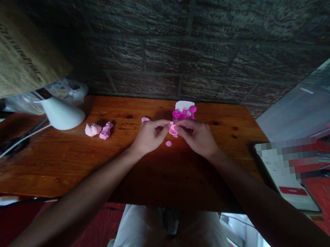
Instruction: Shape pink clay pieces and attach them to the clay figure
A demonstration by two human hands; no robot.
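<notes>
While the fingertips of both hands nearly meet above the table point(127, 157), a soft-looking pink piece point(173, 129) sits right between them. The left hand point(148, 137) has thumb and forefinger closed at its left edge; the right hand point(199, 136) pinches the other side, thumb and forefinger drawn in just as tight. How the other fingers are tucked, I can't tell from here. It looks like careful thinning or shaping, both hands sharing the work, and the next move seems to call for light, even pressure, since a piece that thin could well tear or stretch.

Just below, a small pink bit point(168, 143) lies flat on the wood, and right behind the hands there's a magenta shape point(183, 114) with a white piece point(184, 104) at its back. Beyond the left hand, a pink scrap point(145, 119) peeks out; further left, a pale pink lump point(93, 129) sits beside a deeper pink lump point(106, 130), near the white lamp base point(63, 113).
</notes>
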